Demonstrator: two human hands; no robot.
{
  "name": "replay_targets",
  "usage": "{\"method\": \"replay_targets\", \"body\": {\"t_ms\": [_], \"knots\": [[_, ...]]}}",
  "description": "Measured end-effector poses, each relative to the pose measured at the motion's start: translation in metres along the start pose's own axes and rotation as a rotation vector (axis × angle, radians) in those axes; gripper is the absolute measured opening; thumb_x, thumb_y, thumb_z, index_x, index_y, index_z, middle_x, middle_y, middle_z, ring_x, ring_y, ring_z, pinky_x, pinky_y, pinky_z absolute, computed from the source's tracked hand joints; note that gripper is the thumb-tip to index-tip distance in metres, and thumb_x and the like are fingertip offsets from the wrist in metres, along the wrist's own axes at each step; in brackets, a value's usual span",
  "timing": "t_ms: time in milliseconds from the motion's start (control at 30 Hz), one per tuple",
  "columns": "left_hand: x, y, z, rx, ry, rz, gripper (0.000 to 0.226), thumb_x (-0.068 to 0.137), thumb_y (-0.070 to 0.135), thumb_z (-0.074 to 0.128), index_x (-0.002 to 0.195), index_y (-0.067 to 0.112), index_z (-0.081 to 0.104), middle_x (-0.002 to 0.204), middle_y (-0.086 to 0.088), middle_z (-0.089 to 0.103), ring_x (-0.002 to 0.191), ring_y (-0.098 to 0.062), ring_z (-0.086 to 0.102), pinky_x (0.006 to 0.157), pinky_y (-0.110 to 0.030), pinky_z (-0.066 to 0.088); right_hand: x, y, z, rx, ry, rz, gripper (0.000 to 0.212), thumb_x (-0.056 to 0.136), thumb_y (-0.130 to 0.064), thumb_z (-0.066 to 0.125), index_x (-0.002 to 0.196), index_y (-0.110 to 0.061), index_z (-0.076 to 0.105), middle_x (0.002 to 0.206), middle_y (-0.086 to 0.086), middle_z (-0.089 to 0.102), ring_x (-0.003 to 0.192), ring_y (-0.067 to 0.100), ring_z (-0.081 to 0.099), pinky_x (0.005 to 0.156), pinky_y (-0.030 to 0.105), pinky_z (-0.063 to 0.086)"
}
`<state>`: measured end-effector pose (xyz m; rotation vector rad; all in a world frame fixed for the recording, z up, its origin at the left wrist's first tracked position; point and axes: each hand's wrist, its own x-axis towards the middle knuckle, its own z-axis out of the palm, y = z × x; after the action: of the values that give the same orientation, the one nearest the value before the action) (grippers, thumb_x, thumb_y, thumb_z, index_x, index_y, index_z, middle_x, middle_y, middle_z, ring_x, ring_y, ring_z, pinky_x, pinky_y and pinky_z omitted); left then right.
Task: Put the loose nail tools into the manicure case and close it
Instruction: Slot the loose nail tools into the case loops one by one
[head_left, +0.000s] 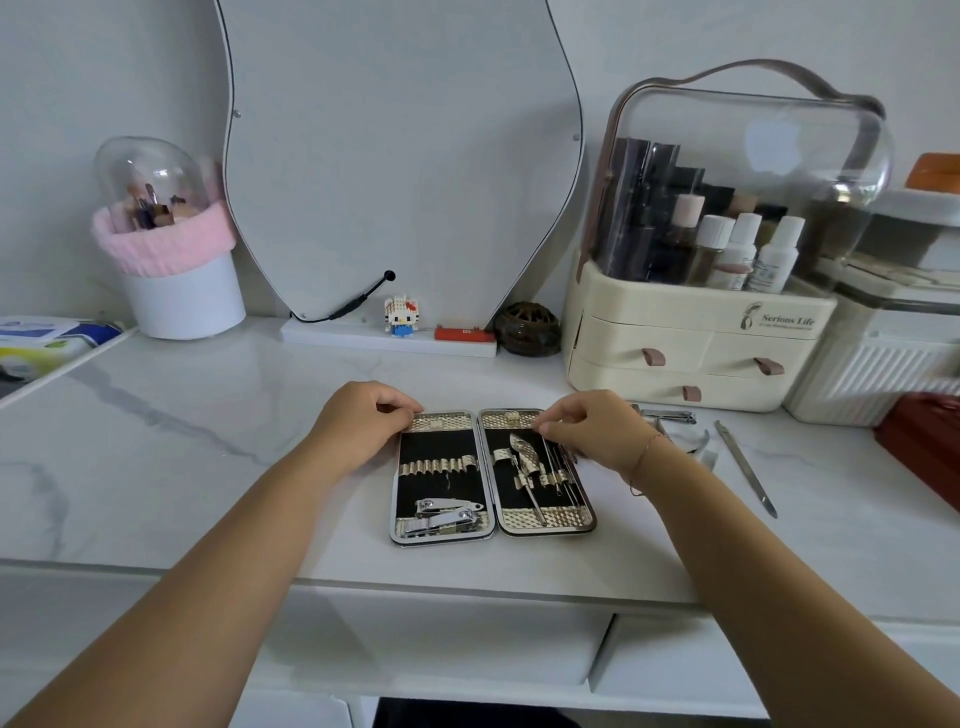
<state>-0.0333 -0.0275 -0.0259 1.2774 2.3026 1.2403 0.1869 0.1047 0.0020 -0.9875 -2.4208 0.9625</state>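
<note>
L hand (358, 423) is resting curled at the far-left corner of the manicure case (491, 475), fingertips pressing on the top edge of the case's left half — pinning it down rather than grasping any tool. R hand (597, 428) is sitting at the far-right corner of the case, thumb and forefinger pinched together over the thin rods tucked in the right half; can't tell whether a rod is actually caught in the pinch. A thin bracelet is showing on that wrist.

The case is lying wide open and flat on the white marble tabletop (208, 467), near the front edge, hinge running front to back. In its left half 2 nail clippers (447, 517) are lying at the near end, w/ a row of mostly vacant elastic loops above them. In its right half, several slim metal tools are sitting under the loops, slightly askew.

Loose tools are lying right of the case: another clipper (670, 415) just beyond the R hand, a curved metal piece (698, 444) beside the wrist — partly hidden, kind unclear — and a long flat nail file (745, 467) farther right, angled toward the front edge.

Behind the case a curvy mirror (400, 156) is standing; behind-right of the case, a cream cosmetics organizer (701, 332) w/ clear lid.
</note>
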Motion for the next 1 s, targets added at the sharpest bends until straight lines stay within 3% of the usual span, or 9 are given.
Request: {"method": "replay_targets", "body": {"t_ms": [200, 267, 400, 467, 667, 900, 1000], "knots": [[0.001, -0.001, 0.000, -0.007, -0.002, 0.001, 0.017, 0.086, 0.010, 0.062, 0.095, 0.018, 0.075, 0.092, 0.007, 0.066, 0.086, -0.005, 0.056, 0.069, -0.010, 0.036, -0.010, 0.005, -0.007, 0.039, -0.050, -0.036, 0.019, 0.092, -0.019, 0.054, 0.099, -0.017, 0.072, 0.043, -0.023, 0.055, 0.042, -0.010, 0.047, 0.046, 0.003, 0.033], [0.001, -0.001, 0.000, -0.010, -0.001, 0.000, 0.017, 0.086, 0.010, 0.062, 0.093, 0.018, 0.075, 0.092, 0.007, 0.066, 0.087, -0.007, 0.057, 0.069, -0.011, 0.036, -0.011, 0.007, -0.007, 0.010, -0.034, -0.056, 0.020, 0.091, -0.020, 0.055, 0.100, -0.018, 0.073, 0.050, -0.015, 0.057, 0.042, -0.006, 0.046, 0.046, 0.003, 0.033], [0.000, 0.000, 0.000, -0.008, 0.002, 0.003, 0.017, 0.086, 0.011, 0.062, 0.092, 0.019, 0.075, 0.089, 0.009, 0.065, 0.086, -0.006, 0.056, 0.068, -0.011, 0.036, -0.013, 0.010, -0.006, -0.047, -0.033, -0.098, 0.020, 0.091, -0.021, 0.057, 0.103, -0.024, 0.072, 0.086, -0.006, 0.070, 0.055, -0.009, 0.052, 0.054, 0.001, 0.036], [0.000, 0.000, 0.000, -0.003, 0.004, 0.002, 0.017, 0.086, 0.011, 0.062, 0.093, 0.019, 0.075, 0.088, 0.010, 0.065, 0.083, -0.002, 0.055, 0.068, -0.011, 0.036, -0.016, 0.010, -0.007, -0.050, -0.046, -0.114, 0.021, 0.091, -0.020, 0.056, 0.104, -0.023, 0.072, 0.087, -0.014, 0.067, 0.060, -0.013, 0.054, 0.057, -0.002, 0.037], [0.000, 0.000, 0.000, -0.005, -0.001, 0.001, 0.017, 0.086, 0.011, 0.062, 0.093, 0.020, 0.075, 0.088, 0.011, 0.064, 0.082, -0.001, 0.054, 0.069, -0.011, 0.035, -0.019, 0.012, -0.007, -0.094, -0.040, -0.133, 0.023, 0.092, -0.020, 0.055, 0.108, -0.023, 0.070, 0.089, -0.026, 0.059, 0.082, -0.003, 0.057, 0.071, 0.001, 0.040], [-0.001, 0.000, 0.000, -0.012, 0.001, -0.003, 0.016, 0.086, 0.011, 0.062, 0.094, 0.019, 0.075, 0.091, 0.009, 0.065, 0.090, -0.007, 0.056, 0.068, -0.011, 0.035, -0.022, 0.013, -0.005, -0.155, -0.007, -0.154, 0.025, 0.093, -0.020, 0.053, 0.112, -0.022, 0.069, 0.082, -0.029, 0.051, 0.074, -0.012, 0.050, 0.068, -0.004, 0.036], [-0.001, 0.001, 0.000, -0.015, 0.001, -0.005, 0.017, 0.087, 0.011, 0.062, 0.094, 0.018, 0.075, 0.092, 0.008, 0.065, 0.089, -0.007, 0.056, 0.069, -0.014, 0.036, -0.023, 0.014, -0.005, -0.110, -0.001, -0.158, 0.024, 0.093, -0.019, 0.053, 0.109, -0.025, 0.069, 0.070, -0.027, 0.054, 0.060, -0.013, 0.053, 0.059, 0.001, 0.037]]}}
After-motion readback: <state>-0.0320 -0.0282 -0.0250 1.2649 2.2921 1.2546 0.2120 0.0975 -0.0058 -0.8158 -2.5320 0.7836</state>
